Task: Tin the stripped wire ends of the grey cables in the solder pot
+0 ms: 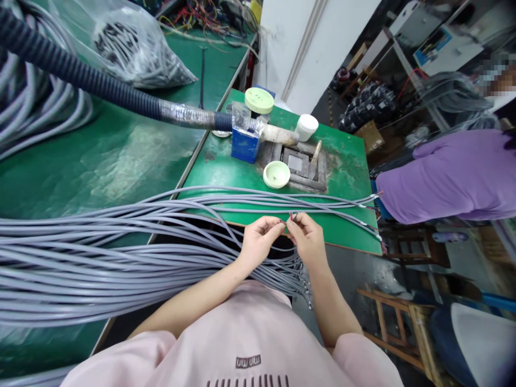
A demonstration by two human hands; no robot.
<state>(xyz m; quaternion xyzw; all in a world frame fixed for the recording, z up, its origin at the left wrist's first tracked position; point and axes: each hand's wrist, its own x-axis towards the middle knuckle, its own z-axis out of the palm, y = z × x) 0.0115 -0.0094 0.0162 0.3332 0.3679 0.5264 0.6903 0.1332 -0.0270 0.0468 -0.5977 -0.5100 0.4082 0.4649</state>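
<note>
Both hands meet near the front edge of the green bench. My left hand (259, 240) is closed in a pinch on the thin wire ends of a grey cable. Close beside it, my right hand (308, 239) pinches the same small cluster, where bits of red and dark wire (291, 216) show between the fingertips. A large bundle of grey cables (121, 269) runs in from the left, passing under my left forearm. Several other grey cables (258, 200) lie across the bench behind my hands, their stripped ends pointing right.
A metal-framed pot (296, 162), a pale green bowl (276, 174), a white tub (306, 127) and a blue box (244, 145) stand behind the cables. A ribbed hose (121, 91) crosses the upper left. At right is a person in purple (447, 177), near wooden stools (403, 322).
</note>
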